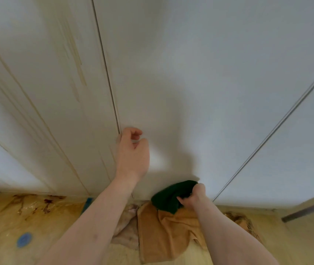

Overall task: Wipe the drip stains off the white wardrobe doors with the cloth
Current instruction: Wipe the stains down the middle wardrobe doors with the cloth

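Observation:
White wardrobe doors (181, 73) fill the view ahead. Yellow-brown drip stains (75, 60) run down the left door panel, with more streaks further left. My right hand (192, 197) grips a dark green cloth (169, 196) pressed against the bottom of the middle door, just above the floor. My left hand (132, 152) is raised in front of the seam between the left and middle doors, its fingers loosely curled and holding nothing; whether it touches the door I cannot tell.
Plastic sheeting (28, 222) with brown stains covers the floor. An orange towel (163, 230) and a pale rag (127, 226) lie crumpled on it below the doors. A blue round spot (24, 240) sits on the sheeting at left. Another door seam (278, 127) runs at right.

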